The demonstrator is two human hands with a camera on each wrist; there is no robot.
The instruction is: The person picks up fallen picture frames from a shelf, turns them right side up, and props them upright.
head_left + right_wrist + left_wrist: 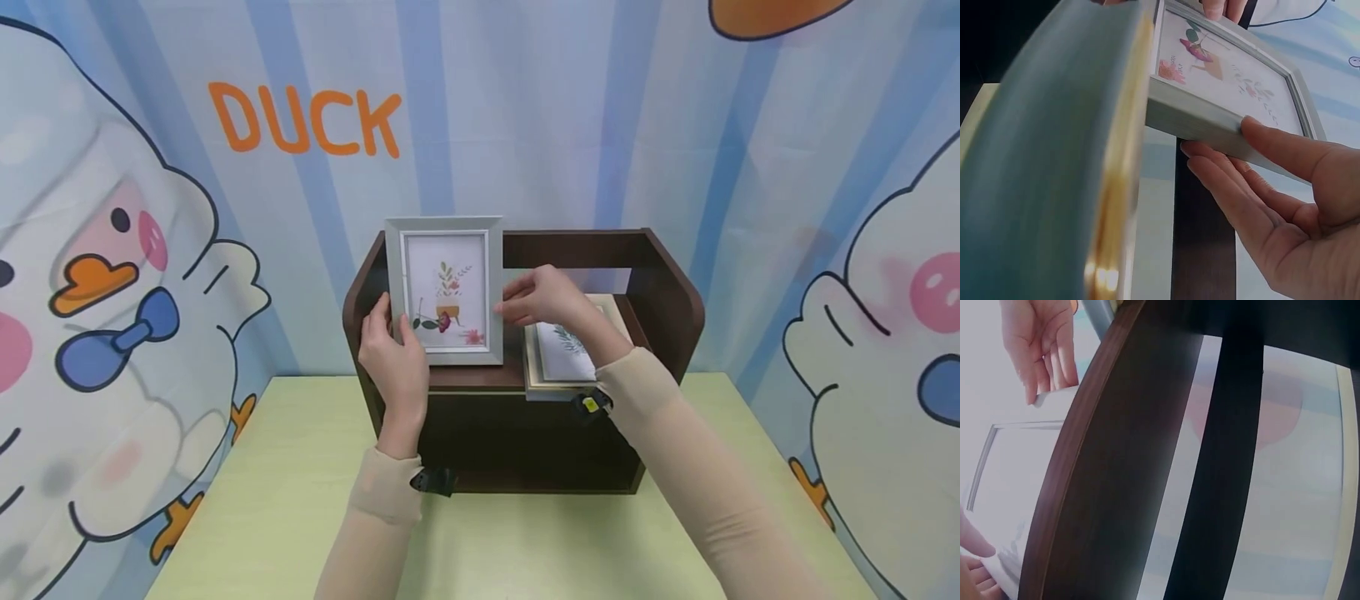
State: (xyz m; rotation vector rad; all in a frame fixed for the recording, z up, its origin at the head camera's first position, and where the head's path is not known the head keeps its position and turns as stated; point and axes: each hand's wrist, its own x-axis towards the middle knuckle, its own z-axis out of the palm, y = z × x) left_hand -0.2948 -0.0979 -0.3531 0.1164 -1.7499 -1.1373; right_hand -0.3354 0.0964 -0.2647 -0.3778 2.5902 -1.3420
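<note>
A silver-grey picture frame (465,283) with a print of flowers and a potted plant stands upright on the upper shelf of a dark brown wooden rack (671,317), towards its left end. My left hand (397,362) holds the frame's left edge, thumb at the front. On the opposite edge, my right hand (551,300) pinches the frame; the right wrist view shows its thumb (1266,140) on the side face and the other fingers towards the back. Right of the frame, a stack of picture frames (536,371) lies flat, a leaf print on top, partly covered by my right forearm.
The rack has an open lower shelf (525,446) and stands on a pale yellow-green table (247,500). Behind hangs a blue striped curtain (525,125) with duck drawings. A gold-edged frame (1054,150) looms large and blurred in the right wrist view.
</note>
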